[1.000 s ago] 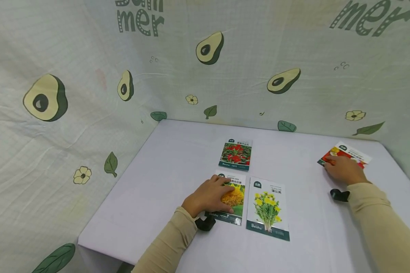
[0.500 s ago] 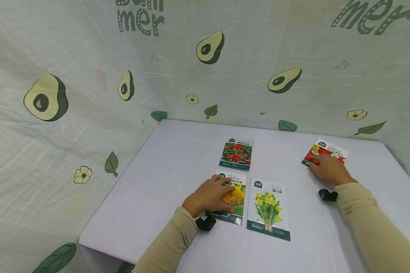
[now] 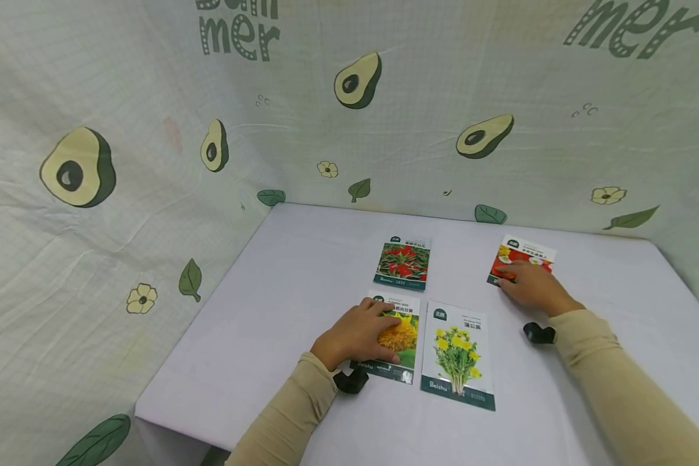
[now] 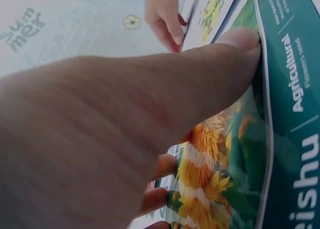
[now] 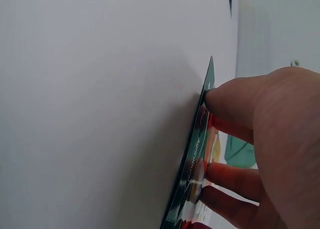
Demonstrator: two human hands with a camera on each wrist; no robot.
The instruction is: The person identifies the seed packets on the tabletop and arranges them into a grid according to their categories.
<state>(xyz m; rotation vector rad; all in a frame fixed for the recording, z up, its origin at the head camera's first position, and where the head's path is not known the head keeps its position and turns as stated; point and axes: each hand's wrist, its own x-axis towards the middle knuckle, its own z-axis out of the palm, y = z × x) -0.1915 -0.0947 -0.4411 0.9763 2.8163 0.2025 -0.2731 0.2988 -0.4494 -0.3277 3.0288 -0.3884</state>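
My left hand (image 3: 358, 333) rests spread on a sunflower seed packet (image 3: 404, 357), its thumb (image 4: 210, 69) lying across the lower part of the picture. The right hand (image 3: 532, 285) has its fingertips and thumb on the face of a seed packet with red, yellow and white flowers (image 3: 524, 254), at the back right of the table. In the right wrist view this packet (image 5: 197, 154) shows nearly edge-on, with a shadow beside it. Between the hands lies a dandelion seed packet (image 3: 457, 356). Behind the left hand is a packet with red blossoms (image 3: 402, 262).
A white cloth covers the table (image 3: 256, 323). Behind and to the left hangs a pale curtain (image 3: 303, 136) printed with avocados and leaves. Each wrist wears a small black device, such as the one at the right wrist (image 3: 538, 333).
My right hand has moved left across the back of the table, bringing the red-flower packet with it and turning it slightly straighter. The left hand and the other packets stay in place.
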